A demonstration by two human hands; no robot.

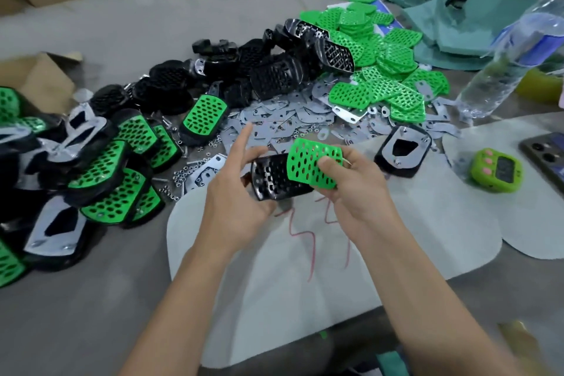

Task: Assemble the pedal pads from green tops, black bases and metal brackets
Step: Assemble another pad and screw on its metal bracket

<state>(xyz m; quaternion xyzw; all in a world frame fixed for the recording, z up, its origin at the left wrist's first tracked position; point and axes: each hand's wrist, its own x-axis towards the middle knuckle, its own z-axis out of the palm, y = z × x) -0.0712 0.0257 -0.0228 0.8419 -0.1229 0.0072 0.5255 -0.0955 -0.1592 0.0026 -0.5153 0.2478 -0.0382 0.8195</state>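
While the left hand (238, 192) is curling its fingers (243, 138) round a black base (274, 177), index sticking out, the right hand (354, 189) is pinching a green top (308, 162) and laying it over the base's right end. The two are overlapping but not yet seated, and no bracket is showing on this one. Just beyond the fingers, loose metal brackets (283, 119) are lying scattered on the desk (91, 299), with spare bases (262, 76) and spare tops (381, 49) heaped farther out. Left of the fingers, finished pads (122, 162) are lying in a heap, so the batch is looking partly done, with many parts waiting.
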